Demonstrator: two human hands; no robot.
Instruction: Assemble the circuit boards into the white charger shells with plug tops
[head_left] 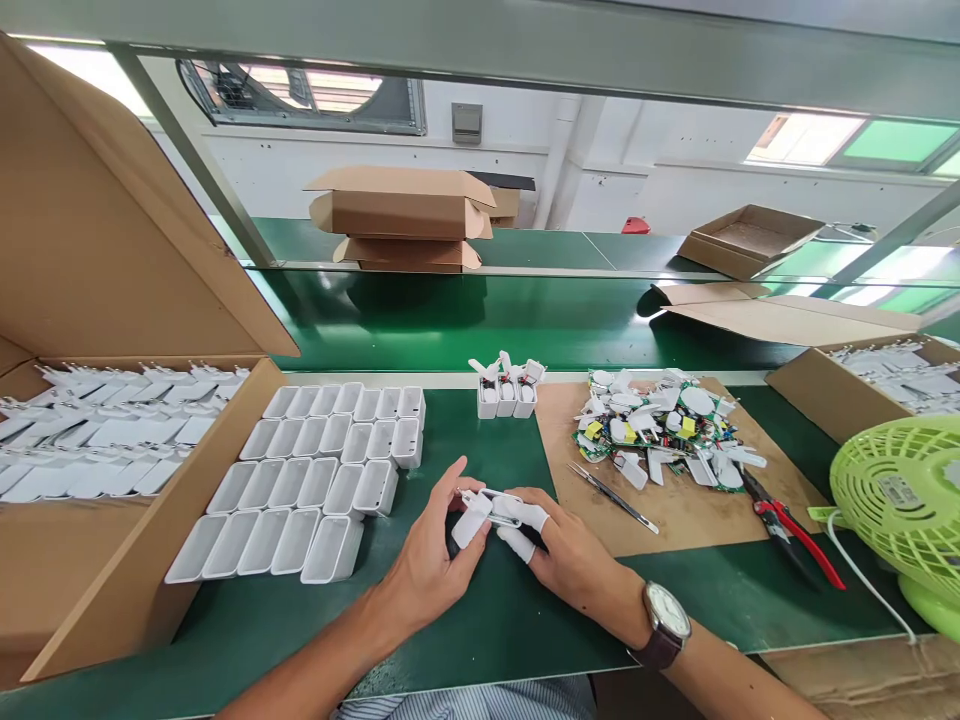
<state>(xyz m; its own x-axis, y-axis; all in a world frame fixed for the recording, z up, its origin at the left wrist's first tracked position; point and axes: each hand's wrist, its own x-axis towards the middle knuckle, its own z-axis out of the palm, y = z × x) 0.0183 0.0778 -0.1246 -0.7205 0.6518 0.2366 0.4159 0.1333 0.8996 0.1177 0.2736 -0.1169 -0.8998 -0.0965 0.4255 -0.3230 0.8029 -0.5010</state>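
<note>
My left hand and my right hand meet over the green mat, both closed on one white charger housing with a small part sticking out of it. White finger cots cover several fingertips. A watch sits on my right wrist. Rows of empty white housings lie just left of my hands. Three filled housings stand upright behind them.
A pile of circuit boards and white plug parts lies on a cardboard sheet with tweezers and red-handled cutters. An open carton of chargers stands at left, a green fan at right, cartons on the conveyor behind.
</note>
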